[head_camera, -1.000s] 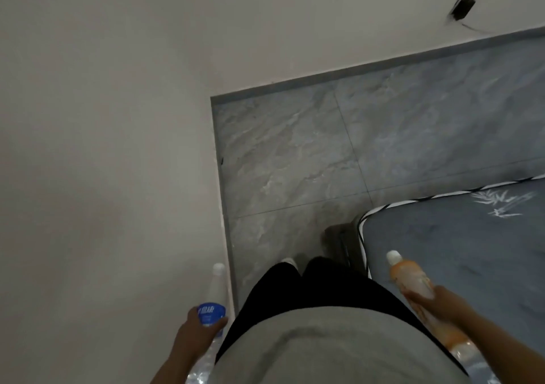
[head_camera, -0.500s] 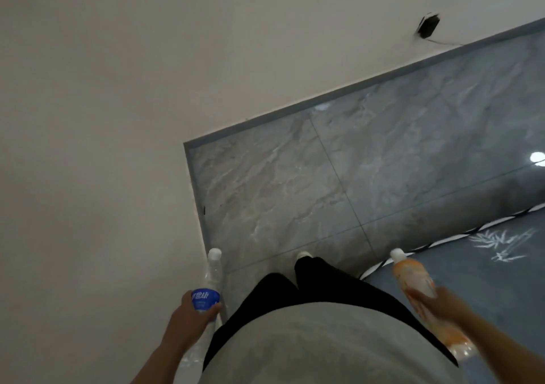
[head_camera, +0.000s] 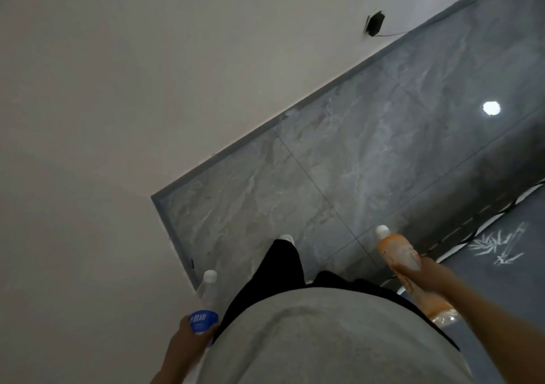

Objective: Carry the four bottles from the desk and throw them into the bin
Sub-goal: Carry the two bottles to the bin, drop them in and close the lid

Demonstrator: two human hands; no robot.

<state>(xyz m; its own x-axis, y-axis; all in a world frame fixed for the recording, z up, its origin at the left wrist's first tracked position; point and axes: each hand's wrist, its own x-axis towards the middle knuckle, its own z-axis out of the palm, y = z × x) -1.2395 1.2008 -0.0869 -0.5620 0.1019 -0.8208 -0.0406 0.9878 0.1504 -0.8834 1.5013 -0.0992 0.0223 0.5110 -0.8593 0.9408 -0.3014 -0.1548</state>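
My left hand [head_camera: 188, 339] grips a clear water bottle [head_camera: 206, 295] with a white cap and a blue label, low at the left beside my hip. My right hand [head_camera: 424, 274] holds an orange drink bottle [head_camera: 398, 251] with a white cap, its base pointing back toward me. Both bottles point forward over the floor. No bin and no desk are in view.
A white wall [head_camera: 118, 118] fills the left and top, meeting the grey marble floor tiles [head_camera: 354, 162] at a corner close to my left. A dark wall socket [head_camera: 375, 24] sits on the wall. A grey mattress with a bamboo print [head_camera: 501, 245] lies at the right. My leg steps forward.
The view has swung to the right and the wall corner has slid left and down. More floor shows ahead. Both hands keep the same bottles.
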